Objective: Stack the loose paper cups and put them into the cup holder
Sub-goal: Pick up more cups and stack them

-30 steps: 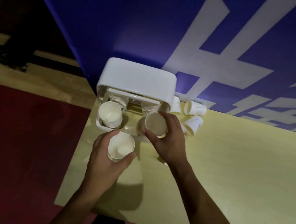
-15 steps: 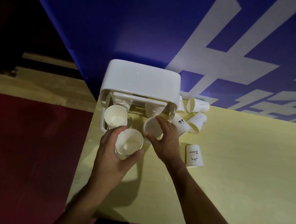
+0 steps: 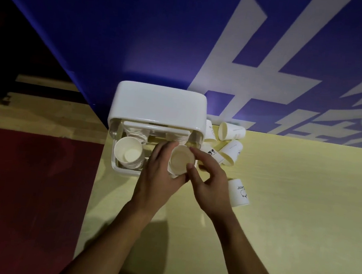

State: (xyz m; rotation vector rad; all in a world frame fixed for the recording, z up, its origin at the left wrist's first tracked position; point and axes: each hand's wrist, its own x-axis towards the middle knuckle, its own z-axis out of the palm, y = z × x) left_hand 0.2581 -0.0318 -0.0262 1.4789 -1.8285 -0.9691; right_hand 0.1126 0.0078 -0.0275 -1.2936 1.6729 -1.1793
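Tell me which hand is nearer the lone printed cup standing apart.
Right. The right hand is just beside the lone cup; the left hand is farther off, gripping the stack.

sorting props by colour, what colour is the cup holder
White: the cup holder shows best in the head view.

The yellow table (image 3: 277,223) bears a white holder (image 3: 160,104) at its far left corner. Just right of the holder lie several cups (image 3: 231,131). One inverted cup (image 3: 238,193) stands nearer.

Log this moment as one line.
left hand: grips cup stack | right hand: pinches its rim | cup holder: second stack in left slot | table: loose cups right of holder
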